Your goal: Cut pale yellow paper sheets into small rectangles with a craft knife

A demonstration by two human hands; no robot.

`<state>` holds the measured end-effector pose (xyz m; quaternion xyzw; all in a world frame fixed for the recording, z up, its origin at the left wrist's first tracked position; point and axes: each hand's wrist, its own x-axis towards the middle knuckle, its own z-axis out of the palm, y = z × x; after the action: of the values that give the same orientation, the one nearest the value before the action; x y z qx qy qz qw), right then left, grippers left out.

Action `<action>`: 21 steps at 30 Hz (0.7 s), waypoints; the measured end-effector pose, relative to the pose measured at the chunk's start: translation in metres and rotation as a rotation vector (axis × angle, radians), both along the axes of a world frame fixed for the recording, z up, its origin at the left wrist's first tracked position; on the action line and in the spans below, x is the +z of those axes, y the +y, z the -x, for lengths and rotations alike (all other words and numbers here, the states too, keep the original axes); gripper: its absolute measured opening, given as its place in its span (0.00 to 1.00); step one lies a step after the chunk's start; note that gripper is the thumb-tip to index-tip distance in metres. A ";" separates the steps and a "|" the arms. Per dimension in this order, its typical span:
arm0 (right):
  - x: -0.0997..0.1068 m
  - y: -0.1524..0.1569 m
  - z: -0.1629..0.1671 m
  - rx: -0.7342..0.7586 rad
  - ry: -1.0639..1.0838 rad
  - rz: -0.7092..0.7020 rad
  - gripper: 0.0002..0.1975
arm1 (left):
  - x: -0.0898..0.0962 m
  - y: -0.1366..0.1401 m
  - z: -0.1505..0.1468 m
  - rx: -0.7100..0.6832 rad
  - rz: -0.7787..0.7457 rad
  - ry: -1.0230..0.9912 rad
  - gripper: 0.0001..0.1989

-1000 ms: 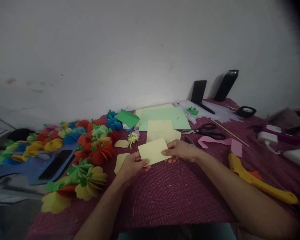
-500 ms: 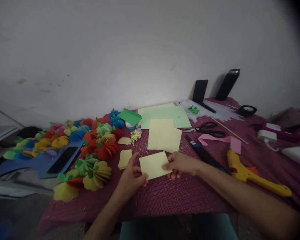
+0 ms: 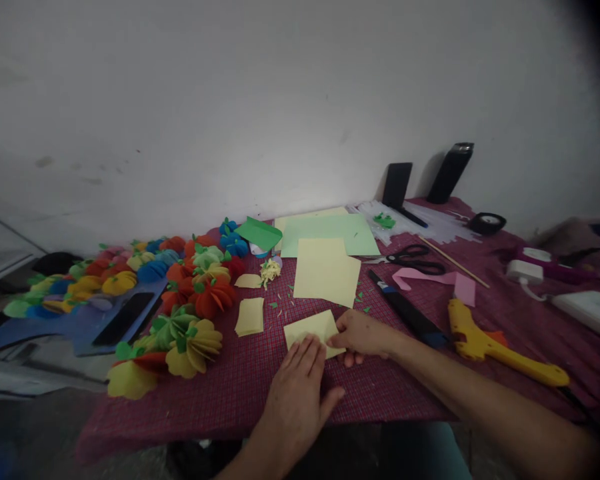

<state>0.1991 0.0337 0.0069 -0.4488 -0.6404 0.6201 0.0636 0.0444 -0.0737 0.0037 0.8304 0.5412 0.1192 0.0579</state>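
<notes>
A pale yellow piece of paper (image 3: 313,327) lies near the front of the cloth-covered table. My left hand (image 3: 303,380) rests flat over its lower left part, fingers stretched out and thumb apart. At the paper's right edge, my right hand (image 3: 361,337) pinches it between thumb and fingers. Larger pale yellow sheets (image 3: 325,270) lie just beyond. To the left sits a small stack of cut yellow pieces (image 3: 250,316), with a curl of yellow shreds (image 3: 270,272) behind it.
Colourful paper pumpkins (image 3: 195,287) crowd the left side. Scissors (image 3: 415,259), a black-handled cutter (image 3: 410,310), a pink strip (image 3: 430,279) and a yellow glue gun (image 3: 500,350) lie at right. A black bottle (image 3: 451,173) and phone (image 3: 397,185) stand by the wall.
My left hand has gone from gripping the paper's left corner to lying flat on it. The paper has come down onto the table; my right hand still grips its right edge.
</notes>
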 end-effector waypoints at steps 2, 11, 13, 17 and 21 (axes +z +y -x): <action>-0.001 0.000 0.001 -0.005 -0.004 0.010 0.07 | -0.003 -0.002 0.000 0.009 0.004 0.045 0.28; 0.013 0.005 -0.005 0.131 -0.225 -0.202 0.13 | -0.011 -0.005 0.004 -0.040 -0.003 0.107 0.30; 0.023 0.003 -0.010 0.100 -0.392 -0.530 0.15 | -0.011 -0.005 0.004 -0.044 -0.008 0.102 0.30; 0.032 -0.013 -0.013 0.106 -0.367 -1.043 0.11 | -0.011 -0.005 0.005 -0.046 -0.010 0.082 0.30; 0.019 -0.028 -0.007 0.345 -0.193 -1.118 0.10 | -0.007 -0.004 0.004 -0.043 0.016 0.067 0.30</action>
<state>0.2059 0.0057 0.0259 -0.2908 -0.9365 0.1465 0.1302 0.0409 -0.0780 -0.0033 0.8448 0.5259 0.0859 0.0490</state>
